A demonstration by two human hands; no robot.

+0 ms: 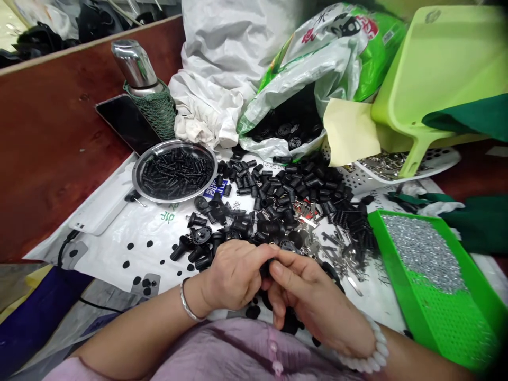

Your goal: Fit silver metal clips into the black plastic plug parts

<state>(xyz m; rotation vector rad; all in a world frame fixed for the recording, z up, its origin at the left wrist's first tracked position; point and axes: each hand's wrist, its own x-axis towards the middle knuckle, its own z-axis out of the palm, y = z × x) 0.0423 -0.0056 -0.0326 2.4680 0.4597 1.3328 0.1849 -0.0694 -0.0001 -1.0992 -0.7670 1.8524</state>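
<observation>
My left hand (235,274) and my right hand (307,288) meet at the front of the work surface. Between their fingertips is a small black plastic part (265,269), mostly hidden by the fingers. Both hands are closed around it. Just beyond them lies a pile of black cylindrical plastic pieces (283,186), with black round-flanged pieces (202,236) on its left side. Flat metal strips (342,247) are scattered to the right of the pile, beside black screw-like pieces (359,225).
A steel dish (135,182) of ribbed black pieces stands at left, near a phone (127,120) and a netted flask (135,63). A green tray (440,323) holds small silvery pieces. Behind are an open bag (301,79) of black parts, a white basket (359,177) and a green dustpan (448,69).
</observation>
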